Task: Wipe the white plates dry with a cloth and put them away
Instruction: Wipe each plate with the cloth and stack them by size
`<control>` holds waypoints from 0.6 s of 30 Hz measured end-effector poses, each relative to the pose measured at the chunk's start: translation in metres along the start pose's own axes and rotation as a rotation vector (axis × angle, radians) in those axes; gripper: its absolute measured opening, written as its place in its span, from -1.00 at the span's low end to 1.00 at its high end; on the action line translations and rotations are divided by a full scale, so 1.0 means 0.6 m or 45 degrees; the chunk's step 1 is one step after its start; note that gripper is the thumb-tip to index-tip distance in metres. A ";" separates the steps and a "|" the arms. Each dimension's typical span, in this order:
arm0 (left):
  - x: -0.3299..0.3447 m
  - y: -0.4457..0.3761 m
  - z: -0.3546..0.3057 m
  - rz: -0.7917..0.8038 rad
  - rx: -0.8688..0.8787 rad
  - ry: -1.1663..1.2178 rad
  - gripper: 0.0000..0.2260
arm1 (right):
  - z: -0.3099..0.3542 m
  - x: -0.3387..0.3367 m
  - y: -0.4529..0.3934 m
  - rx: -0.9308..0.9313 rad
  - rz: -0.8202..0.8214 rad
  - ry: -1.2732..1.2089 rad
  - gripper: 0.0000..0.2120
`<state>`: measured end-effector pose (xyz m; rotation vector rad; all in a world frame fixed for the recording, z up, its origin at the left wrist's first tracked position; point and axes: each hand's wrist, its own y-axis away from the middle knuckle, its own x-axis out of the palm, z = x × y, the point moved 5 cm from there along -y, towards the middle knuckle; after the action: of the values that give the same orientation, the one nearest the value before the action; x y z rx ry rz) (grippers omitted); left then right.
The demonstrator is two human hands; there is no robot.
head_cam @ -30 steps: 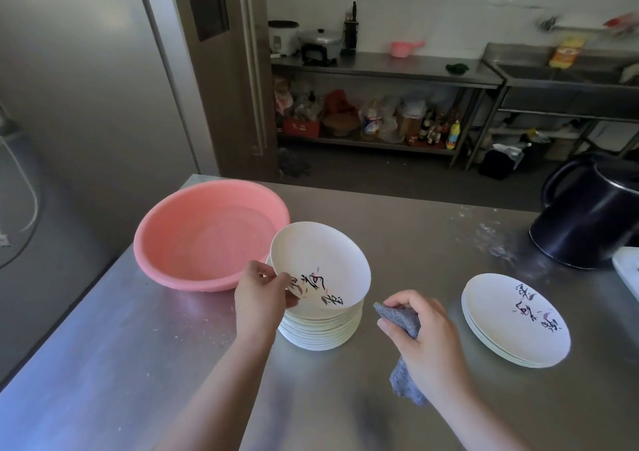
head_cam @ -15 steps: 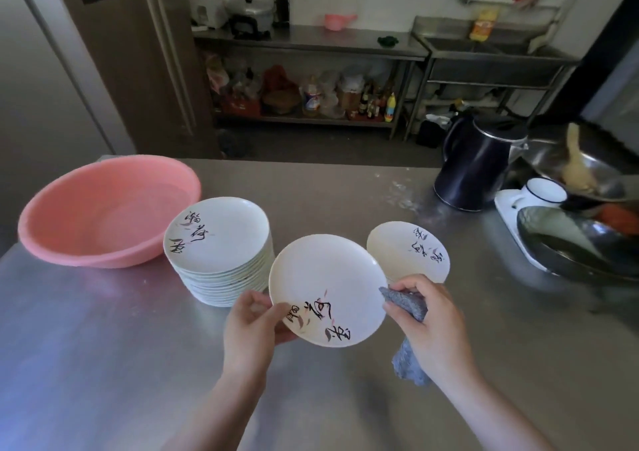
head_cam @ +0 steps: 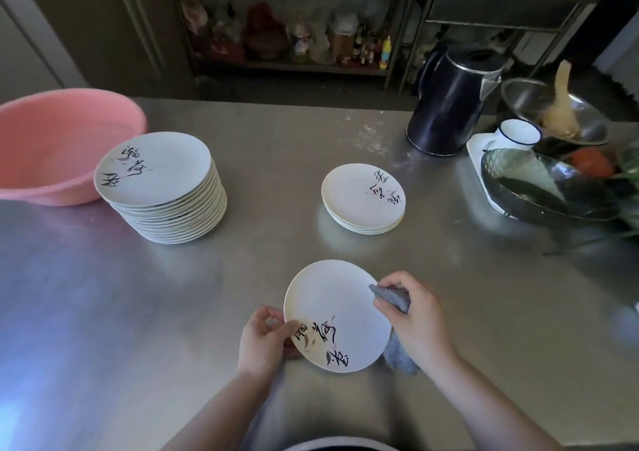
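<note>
Steel table (head_cam: 449,312): plate stacks (head_cam: 162,187), basin (head_cam: 52,146), kettle (head_cam: 446,104).

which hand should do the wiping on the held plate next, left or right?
Right. The right hand already grips the grey cloth at the plate rim, while the left hand pinches the plate's opposite edge to steady it.

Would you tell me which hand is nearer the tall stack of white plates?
Left. The left hand is below it; the right hand is beyond the held plate, farther from the tall stack of white plates.
</note>
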<state>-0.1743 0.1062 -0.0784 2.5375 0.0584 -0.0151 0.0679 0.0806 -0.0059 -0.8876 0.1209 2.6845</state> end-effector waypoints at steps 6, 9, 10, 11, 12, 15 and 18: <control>0.000 0.002 0.012 -0.042 0.031 -0.185 -0.80 | -0.015 0.004 -0.005 0.000 0.057 -0.022 -0.74; -0.009 0.002 -0.002 -0.059 0.180 -0.741 -0.79 | -0.011 0.006 -0.012 -0.009 0.078 -0.027 -0.74; -0.010 0.005 -0.007 -0.045 0.218 -0.883 -0.79 | -0.008 0.007 -0.016 -0.009 0.086 -0.032 -0.74; -0.010 0.007 -0.013 -0.030 0.253 -0.974 -0.80 | -0.004 0.008 -0.019 -0.013 0.090 -0.027 -0.73; -0.010 0.009 -0.019 -0.031 0.301 -1.016 -0.79 | 0.002 0.009 -0.024 -0.021 0.092 -0.021 -0.72; -0.007 0.007 -0.037 -0.025 0.563 -0.984 -0.67 | 0.023 0.026 -0.038 -0.064 0.110 0.066 -0.76; 0.013 0.006 -0.045 0.224 0.767 -1.052 -0.43 | 0.034 0.070 -0.041 -0.137 0.247 0.231 -0.77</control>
<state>-0.1666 0.1188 -0.0540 2.8859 -0.5685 -1.1470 0.0320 0.1189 -0.0140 -1.2103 0.1082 2.8047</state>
